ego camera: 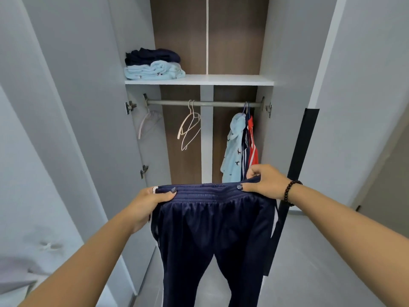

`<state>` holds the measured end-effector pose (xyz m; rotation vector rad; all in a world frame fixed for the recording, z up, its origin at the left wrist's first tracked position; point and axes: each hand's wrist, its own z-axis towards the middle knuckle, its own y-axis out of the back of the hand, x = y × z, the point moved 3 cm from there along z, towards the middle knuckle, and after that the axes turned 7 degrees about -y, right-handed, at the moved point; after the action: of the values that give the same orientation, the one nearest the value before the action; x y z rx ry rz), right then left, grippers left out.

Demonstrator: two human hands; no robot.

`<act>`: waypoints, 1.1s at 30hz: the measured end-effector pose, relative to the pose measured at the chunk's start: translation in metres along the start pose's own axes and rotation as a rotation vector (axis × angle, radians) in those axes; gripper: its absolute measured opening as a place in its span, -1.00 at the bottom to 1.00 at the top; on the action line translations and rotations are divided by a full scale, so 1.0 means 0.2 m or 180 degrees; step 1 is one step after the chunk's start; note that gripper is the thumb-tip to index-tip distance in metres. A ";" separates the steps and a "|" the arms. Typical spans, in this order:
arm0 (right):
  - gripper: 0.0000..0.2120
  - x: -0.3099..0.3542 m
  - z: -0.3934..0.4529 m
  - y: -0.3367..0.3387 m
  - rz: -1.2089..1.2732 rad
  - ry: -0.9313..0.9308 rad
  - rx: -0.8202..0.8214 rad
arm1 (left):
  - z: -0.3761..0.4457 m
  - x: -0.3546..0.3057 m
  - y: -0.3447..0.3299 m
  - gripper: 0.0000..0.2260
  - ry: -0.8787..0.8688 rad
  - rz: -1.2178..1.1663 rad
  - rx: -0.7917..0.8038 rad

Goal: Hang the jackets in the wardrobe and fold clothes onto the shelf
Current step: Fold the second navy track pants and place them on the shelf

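The wardrobe [287, 63] stands open before me, both doors swung wide. Its shelf [221, 80] runs across the upper part, and on the shelf's left end sits a pile of two folded things: a pale blue one [155, 72] at the bottom, a dark navy one [152, 56] on top. Just under the shelf is the rail [217, 104]. At the rail's right end hang the jackets [241, 147], pressed together: pale blue, navy with white stripes, then red. Near the rail's middle hang two bare hangers [189, 127]; at its left end there seems to be one more pale hanger [147, 124], though it is faint against the side wall.

Below the rail and nearer to me, I hold up navy trousers [212, 229] by the waistband, legs hanging down. My left hand [152, 202] pinches the waistband's left end, thumb on top; my right hand [263, 182] pinches the right end. A dark bead bracelet [290, 192] rings my right wrist.
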<state>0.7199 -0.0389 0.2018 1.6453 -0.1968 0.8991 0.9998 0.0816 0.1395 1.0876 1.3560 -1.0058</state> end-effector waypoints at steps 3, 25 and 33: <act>-0.75 0.03 -0.05 0.10 0.1434 0.0285 -0.0154 | -0.04 -0.06 0.03 -0.66 -0.0488 -0.1036 0.0284; -0.94 0.41 -0.19 -0.05 0.2743 -0.0393 0.0257 | -0.13 -0.33 -0.41 -0.72 -0.0784 -0.0104 -0.0276; -0.71 0.49 -0.33 0.06 0.2479 0.0691 0.0422 | -0.24 -0.54 -0.45 -0.56 -0.1532 -0.0321 0.0710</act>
<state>0.7503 0.0489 0.2753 1.5827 -0.6661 1.6953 0.9016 0.1013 0.2490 0.8659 0.9288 -1.4142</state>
